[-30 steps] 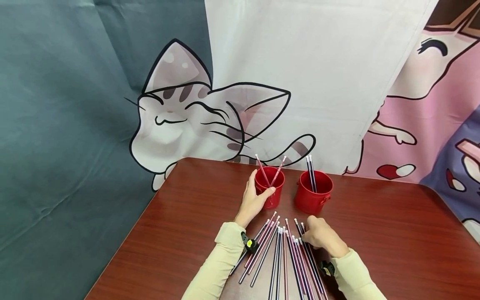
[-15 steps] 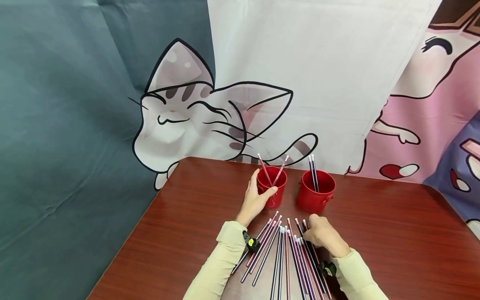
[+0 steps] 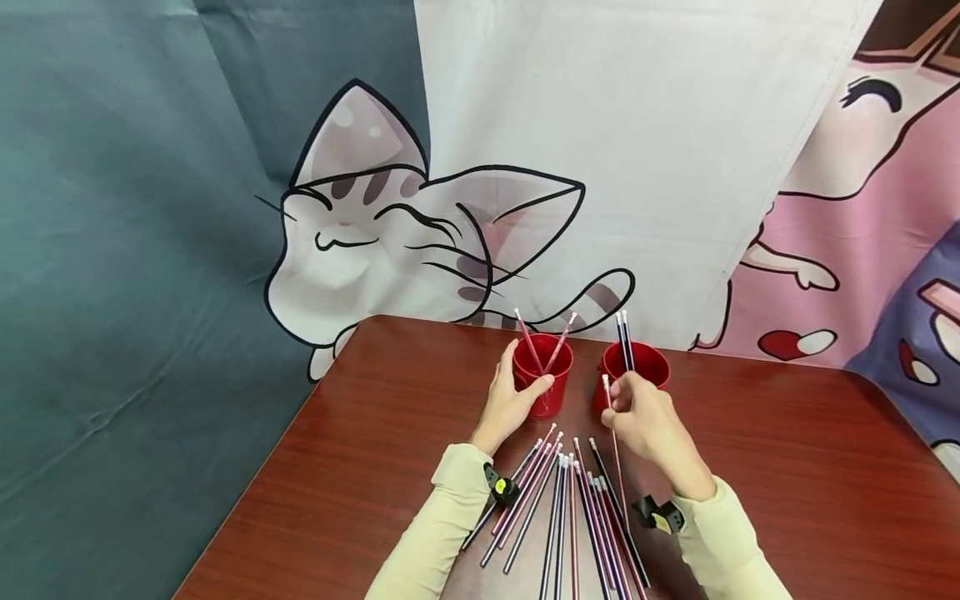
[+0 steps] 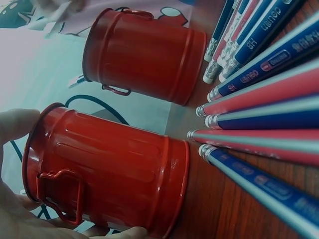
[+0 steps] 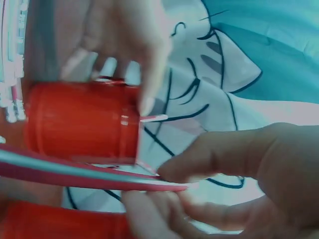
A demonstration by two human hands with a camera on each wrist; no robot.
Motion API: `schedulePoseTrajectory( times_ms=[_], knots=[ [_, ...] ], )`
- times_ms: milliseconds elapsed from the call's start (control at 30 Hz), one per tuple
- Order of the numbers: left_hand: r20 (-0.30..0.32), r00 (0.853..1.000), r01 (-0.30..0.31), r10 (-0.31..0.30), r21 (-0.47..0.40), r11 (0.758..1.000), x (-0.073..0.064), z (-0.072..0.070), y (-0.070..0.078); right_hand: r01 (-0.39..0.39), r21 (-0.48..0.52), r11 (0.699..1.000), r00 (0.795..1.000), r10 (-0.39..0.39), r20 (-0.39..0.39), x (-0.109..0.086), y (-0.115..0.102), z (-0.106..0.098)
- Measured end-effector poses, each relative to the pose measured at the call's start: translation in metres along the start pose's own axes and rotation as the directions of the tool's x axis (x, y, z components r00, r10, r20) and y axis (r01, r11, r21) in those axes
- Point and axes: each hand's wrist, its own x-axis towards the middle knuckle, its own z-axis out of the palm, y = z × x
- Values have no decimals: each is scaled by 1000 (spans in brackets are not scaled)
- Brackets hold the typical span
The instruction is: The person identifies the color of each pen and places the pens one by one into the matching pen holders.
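My left hand (image 3: 504,408) grips the left red bucket (image 3: 552,403) by its side, thumb near the rim. Two pink pencils (image 3: 527,340) lean apart inside that bucket. My right hand (image 3: 648,421) pinches a pink pencil (image 3: 617,458) near its white eraser end, just in front of the right red bucket (image 3: 660,367). In the right wrist view the pencil (image 5: 94,174) slants between thumb and fingers. Two dark blue pencils (image 3: 625,340) stand in the right bucket, which my right hand partly hides. Both buckets stand upright on the table.
Several pink and dark blue pencils (image 3: 558,517) lie fanned out on the brown table (image 3: 345,467), eraser ends toward the buckets. Behind the table hangs a cloth (image 3: 660,167) printed with a cartoon cat. The table's left edge slopes down toward me.
My right hand has lifted a pink pencil from the right side of the spread and moved it up toward the right bucket. My left hand keeps its grip on the left bucket.
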Motion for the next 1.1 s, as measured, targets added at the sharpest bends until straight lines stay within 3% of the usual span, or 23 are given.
schedulePoseTrajectory(
  times_ms=[100,200,433,600,833,1100],
  knots=[
    [6,1000,-7,7,-3,1000,0,0,1,94,15,995,986,-91,-142,4,-9,-3],
    [5,1000,-12,12,-6,1000,0,0,2,178,37,983,951,-162,-264,10,-17,-5],
    [4,1000,-5,5,3,1000,-2,1,3,247,114,962,883,-175,-435,25,-35,-13],
    [-2,1000,-1,1,8,1000,-2,2,2,319,162,934,829,-192,-525,38,-52,-19],
    [-1,1000,3,-3,6,1000,-2,2,2,465,108,879,737,-316,-597,54,-69,-19],
    [-15,1000,8,-8,26,1000,-1,1,2,520,136,843,692,-322,-646,67,-72,-10]
  ],
)
